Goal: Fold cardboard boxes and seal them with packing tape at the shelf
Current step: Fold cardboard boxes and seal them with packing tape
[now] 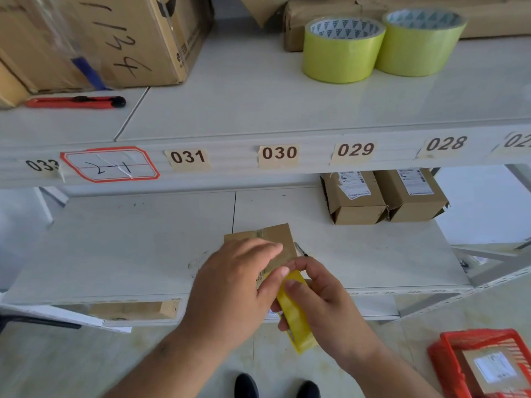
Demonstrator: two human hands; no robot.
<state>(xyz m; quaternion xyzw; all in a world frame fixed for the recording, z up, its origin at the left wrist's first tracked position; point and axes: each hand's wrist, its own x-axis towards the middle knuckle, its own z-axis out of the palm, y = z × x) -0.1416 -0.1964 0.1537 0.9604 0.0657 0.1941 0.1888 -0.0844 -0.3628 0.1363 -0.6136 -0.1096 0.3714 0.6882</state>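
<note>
At the lower shelf's front edge, the left hand presses flat-fingered on the small box while the right hand grips the yellow tape roll.

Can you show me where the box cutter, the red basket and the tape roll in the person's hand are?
box cutter [76, 102]: head view, middle of its red handle.
red basket [448, 344]: head view, near rim.
tape roll [296, 314]: head view, its yellow outer face.

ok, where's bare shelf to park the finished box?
Lower shelf: bare left of the small box under the left hand, and between it and the two labelled boxes. Upper shelf bare between the red cutter and tape rolls. Crowded round both hands; the right hand holds yellow tape.
</note>
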